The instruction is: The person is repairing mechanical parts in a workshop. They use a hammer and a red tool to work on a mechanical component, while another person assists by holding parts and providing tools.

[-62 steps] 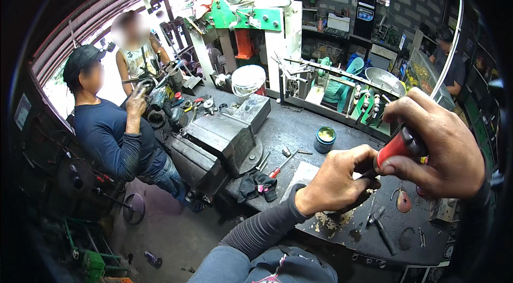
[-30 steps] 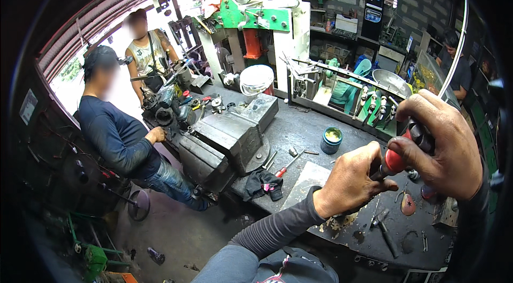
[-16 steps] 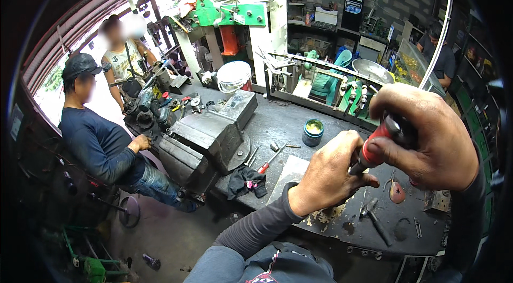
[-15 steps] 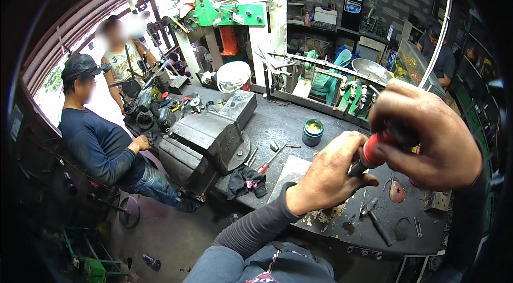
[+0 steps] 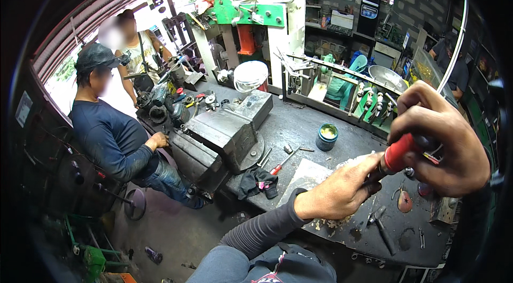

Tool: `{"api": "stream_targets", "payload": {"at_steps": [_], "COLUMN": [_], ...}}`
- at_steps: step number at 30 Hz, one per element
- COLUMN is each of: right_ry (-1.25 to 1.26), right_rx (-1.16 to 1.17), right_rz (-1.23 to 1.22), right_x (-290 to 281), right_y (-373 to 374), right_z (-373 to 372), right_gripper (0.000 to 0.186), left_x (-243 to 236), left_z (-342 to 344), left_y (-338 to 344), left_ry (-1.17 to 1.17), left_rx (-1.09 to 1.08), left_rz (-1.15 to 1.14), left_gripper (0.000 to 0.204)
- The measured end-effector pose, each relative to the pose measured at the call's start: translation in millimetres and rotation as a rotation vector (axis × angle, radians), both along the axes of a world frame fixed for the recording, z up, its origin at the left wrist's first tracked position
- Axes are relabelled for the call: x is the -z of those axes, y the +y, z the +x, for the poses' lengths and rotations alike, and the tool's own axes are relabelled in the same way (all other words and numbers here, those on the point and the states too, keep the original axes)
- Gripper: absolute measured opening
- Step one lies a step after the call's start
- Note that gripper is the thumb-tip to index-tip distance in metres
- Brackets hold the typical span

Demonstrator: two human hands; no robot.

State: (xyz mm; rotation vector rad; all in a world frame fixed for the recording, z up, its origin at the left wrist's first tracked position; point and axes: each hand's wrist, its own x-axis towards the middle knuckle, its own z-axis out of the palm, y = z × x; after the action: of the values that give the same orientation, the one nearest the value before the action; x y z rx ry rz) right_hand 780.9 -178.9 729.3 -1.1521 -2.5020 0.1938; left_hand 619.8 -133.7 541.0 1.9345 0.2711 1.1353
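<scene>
Over the right part of the workbench (image 5: 299,115) I hold a red cylindrical piece (image 5: 398,154) with a dark, rod-like end; its exact kind does not show. My left hand (image 5: 336,192) is closed around the dark end, fingertips pressed together. Curled about the red part is my right hand (image 5: 451,136), its thumb below and its fingers bent over the top; the far end is hidden in that palm. Beneath the hands lie a hammer (image 5: 381,232) and a flat copper-coloured piece (image 5: 405,201). An open round tin (image 5: 327,138) with yellowish contents stands beyond my left hand.
A large bench vise (image 5: 222,136) fills the bench's left side. Near it lie a red-handled screwdriver (image 5: 277,168) and a dark cloth (image 5: 257,182). A white bucket (image 5: 250,76) stands farther back. Two people stand at the left, the nearer in a navy shirt (image 5: 109,128); another is at far right.
My view has shifted, so the bench and people sit farther right and slightly lower. My right fingers have loosened upward, showing more of the red piece; both hands keep hold of it.
</scene>
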Motion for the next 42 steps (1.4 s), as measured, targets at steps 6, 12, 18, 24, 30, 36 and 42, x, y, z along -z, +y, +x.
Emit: {"api": "stream_targets", "payload": {"at_steps": [6,12,18,24,30,36,42], "right_ry": [0.108,0.211,1.001,1.354,1.419,1.425,1.328], "right_rx": [0.005,0.09,0.026,0.061,0.088,0.161,0.161], "right_rz": [0.014,0.155,-0.163,-0.119,-0.118,-0.127,-0.138], "right_x": [14,27,64,116,130,135,131], "right_y": [3,-2,-1,2,-2,1,3], "right_z": [10,11,1,-16,-19,-17,-15], "right_gripper": [0.059,0.053,0.097,0.096,0.085,0.076,0.075], "left_x": [0,0,2,6,13,16,24], "left_z": [-4,6,1,17,5,18,8], "left_y": [3,-2,-2,-8,-6,-7,-7], "left_ry": [0.09,-0.183,0.004,-0.146,0.064,-0.044,0.013], "left_rx": [-0.133,-0.067,-0.098,-0.227,-0.124,-0.294,-0.192], "left_rz": [-0.13,0.022,-0.158,0.094,-0.13,0.048,-0.131], "left_gripper": [0.046,0.045,0.041,0.053,0.044,0.061,0.04]}}
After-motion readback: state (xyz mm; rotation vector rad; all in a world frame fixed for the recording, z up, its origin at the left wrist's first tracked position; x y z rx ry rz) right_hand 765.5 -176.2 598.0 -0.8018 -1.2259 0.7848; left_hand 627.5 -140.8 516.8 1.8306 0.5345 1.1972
